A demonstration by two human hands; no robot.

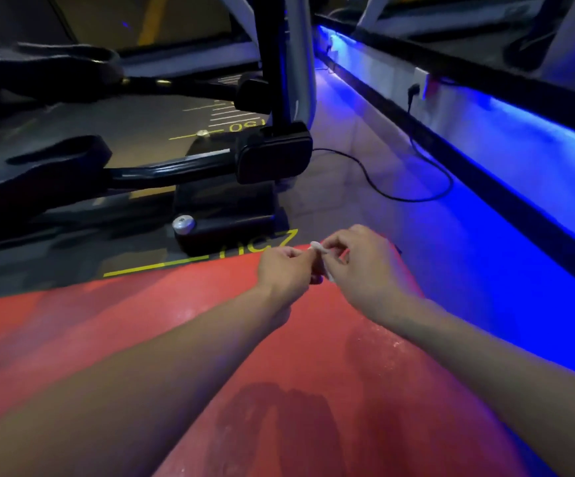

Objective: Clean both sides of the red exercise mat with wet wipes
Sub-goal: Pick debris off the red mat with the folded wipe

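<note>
Both hands meet above the far end of the red exercise mat [210, 339], left hand [280, 271] and right hand [358, 266] each pinching a small bunched wet wipe [317, 247], probably to unfold it, near a dark exercise machine [231, 187] on the floor.

My left hand [284, 270] and my right hand [358, 266] meet above the far edge of the red mat [148, 325], and both pinch a small white wipe [318, 251] between the fingertips; the wipe is crumpled and I cannot tell more of its shape. The mat lies on the floor and has darker wet patches near its right edge. Beyond its far edge stands a black exercise machine [237, 173], and a black cable [399, 187] lies on the floor beside a blue light strip [520, 146].
</note>
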